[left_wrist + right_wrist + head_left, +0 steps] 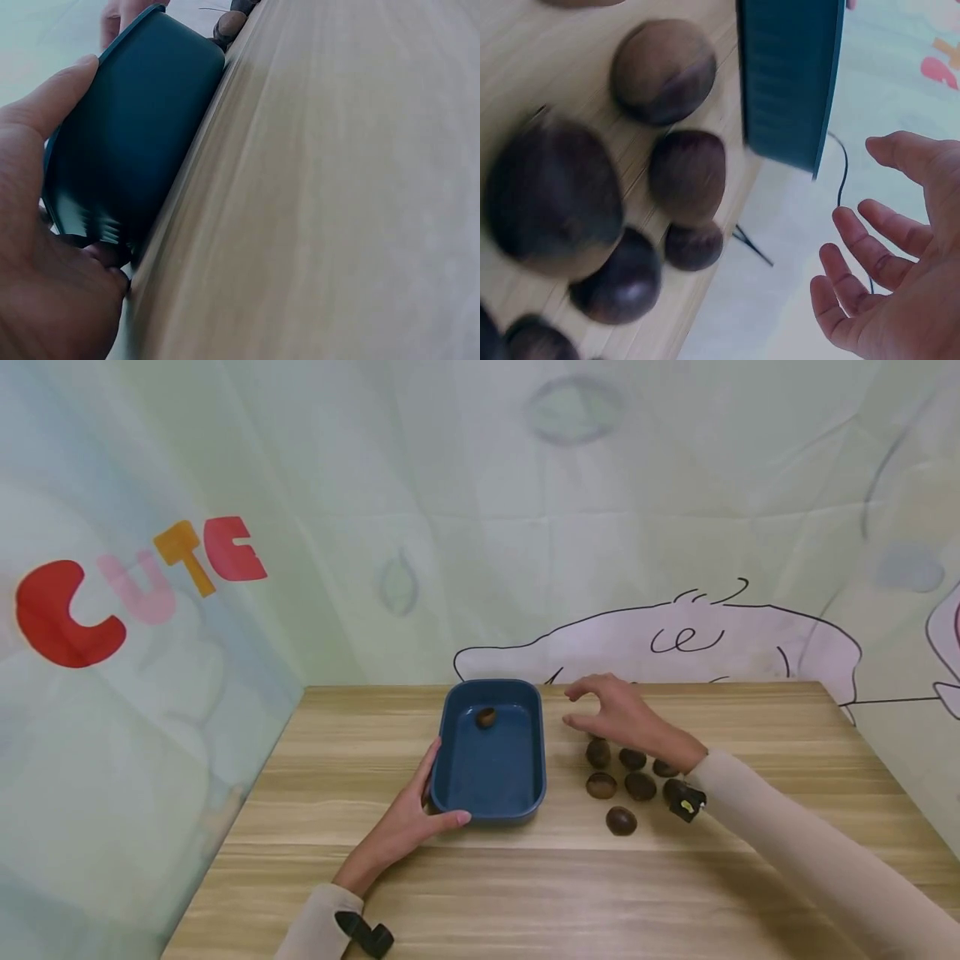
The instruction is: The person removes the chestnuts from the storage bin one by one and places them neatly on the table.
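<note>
A deep blue rectangular tray [487, 777] stands on the table with one chestnut [486, 718] in its far part. My left hand [405, 827] holds the tray at its near left corner, thumb on the rim and fingers along the outer side. In the left wrist view, that thumb [71, 86] lies on the rim. To the right of the tray, several dark brown chestnuts [640, 787] lie loosely grouped. My right hand [618, 710] hovers over their far end, thumb and fingers apart. Nothing is in its palm in the right wrist view.
The wood-grain table [525, 893] ends at its far edge against a printed cloth backdrop [420, 527]. One chestnut [621, 821] lies nearest the front of the group. My right forearm passes above the right part of the table.
</note>
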The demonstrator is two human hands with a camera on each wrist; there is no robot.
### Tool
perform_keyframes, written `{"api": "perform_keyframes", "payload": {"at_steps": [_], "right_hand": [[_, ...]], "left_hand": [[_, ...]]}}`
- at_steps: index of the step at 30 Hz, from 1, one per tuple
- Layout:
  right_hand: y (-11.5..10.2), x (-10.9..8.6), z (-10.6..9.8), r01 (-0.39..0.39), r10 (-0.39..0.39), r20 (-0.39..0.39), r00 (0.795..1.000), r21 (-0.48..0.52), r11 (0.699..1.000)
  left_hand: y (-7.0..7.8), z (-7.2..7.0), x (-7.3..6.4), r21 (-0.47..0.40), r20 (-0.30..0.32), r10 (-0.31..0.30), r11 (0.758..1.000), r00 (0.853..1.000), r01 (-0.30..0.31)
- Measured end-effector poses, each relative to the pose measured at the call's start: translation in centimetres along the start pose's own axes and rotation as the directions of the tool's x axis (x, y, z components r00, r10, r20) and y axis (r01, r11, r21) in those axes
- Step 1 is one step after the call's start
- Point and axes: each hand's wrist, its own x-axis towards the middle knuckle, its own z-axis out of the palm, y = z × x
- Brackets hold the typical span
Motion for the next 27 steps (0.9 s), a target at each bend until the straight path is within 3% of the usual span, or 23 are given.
{"api": "perform_keyframes", "payload": {"at_steps": [11,27], "right_hand": [[-2.6,2.4,2.2,0.064,-0.066,0.079,0.995,0.037,0.997],[-4.2,5.2,6.1,0.209,-0.202,0.166,0.965,-0.025,0.978]], "left_hand": [[0.1,0.1,0.0,0.003,-0.002,0.000,1.000,1.000,0.000],[0.1,-0.1,0.0,0.021,0.013,0.002,1.000,1.000,-0.002]]}}
